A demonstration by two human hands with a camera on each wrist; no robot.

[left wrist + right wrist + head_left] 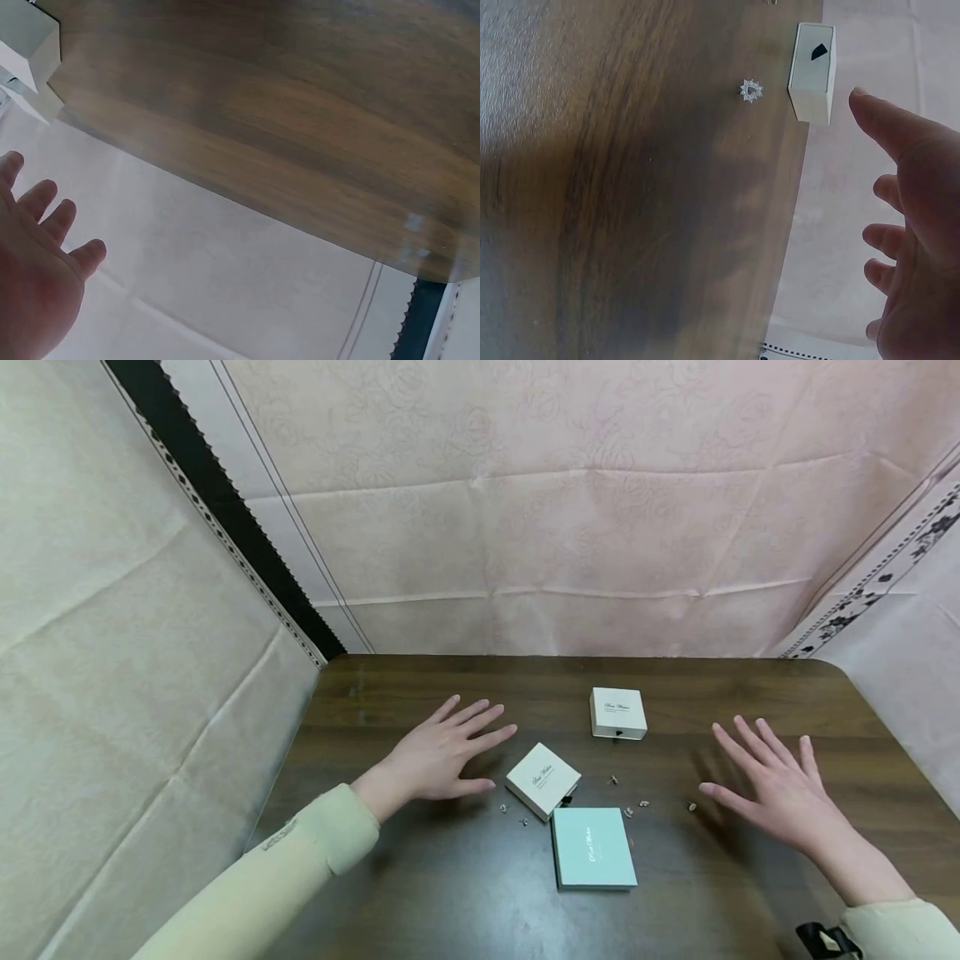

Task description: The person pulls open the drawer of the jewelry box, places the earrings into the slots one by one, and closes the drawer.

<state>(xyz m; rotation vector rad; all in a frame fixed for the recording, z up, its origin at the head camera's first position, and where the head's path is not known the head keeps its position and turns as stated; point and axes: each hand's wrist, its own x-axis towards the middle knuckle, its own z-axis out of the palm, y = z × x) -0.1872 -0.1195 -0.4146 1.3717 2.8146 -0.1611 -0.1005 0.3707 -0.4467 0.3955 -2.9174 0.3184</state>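
Observation:
Both hands are spread with nothing in them. My left hand point(442, 752) hovers over the left of the table, its fingertips pointing towards a white box point(542, 779) set at an angle. On the right, my right hand point(776, 785) is held with fingers apart, its thumb near a small shiny stud point(692, 807). In the right wrist view that stud point(751, 91) has a sparkling, star-like rim around an open centre. A mint-green box point(595, 850) touches or nearly touches the angled box's lower corner. Several more tiny shiny pieces point(628, 812) lie scattered around these boxes.
Another white box point(618, 712) with a small dark tab stands farther back on the dark wooden table point(420, 893). Pale patterned cloth point(600, 543) hangs behind the table's back edge and along both sides.

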